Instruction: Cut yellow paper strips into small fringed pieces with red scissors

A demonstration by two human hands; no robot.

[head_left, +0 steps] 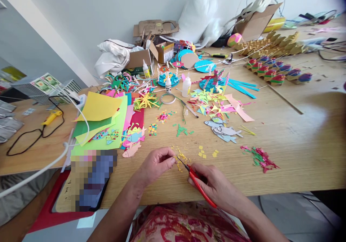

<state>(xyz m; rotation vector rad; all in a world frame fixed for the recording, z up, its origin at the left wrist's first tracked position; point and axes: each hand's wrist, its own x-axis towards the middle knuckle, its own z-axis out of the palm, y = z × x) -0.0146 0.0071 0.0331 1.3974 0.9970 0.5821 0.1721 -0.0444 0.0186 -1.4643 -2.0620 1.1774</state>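
My right hand (212,184) is wrapped round the red handles of a small pair of scissors (200,188), whose dark pointed blades reach left. At the blade tips, my left hand (160,162) is pinched closed; whatever lies between its fingertips is too small to make out. Under and just beyond the blades are tiny yellow paper snippets (182,154). A few small yellow paper squares (201,152) lie a little further off, right of the snippets. Grey and blue paper fish (223,130) are piled beyond my right hand.
Colored paper sheets (100,107) and pink paper fish (132,150) lie left. Red and green paper shreds (261,159) are on the right. Glue bottles (186,87), paper scraps (213,101) and painted egg-carton pieces (273,71) stand further back. A phone (97,180) rests near the left table edge.
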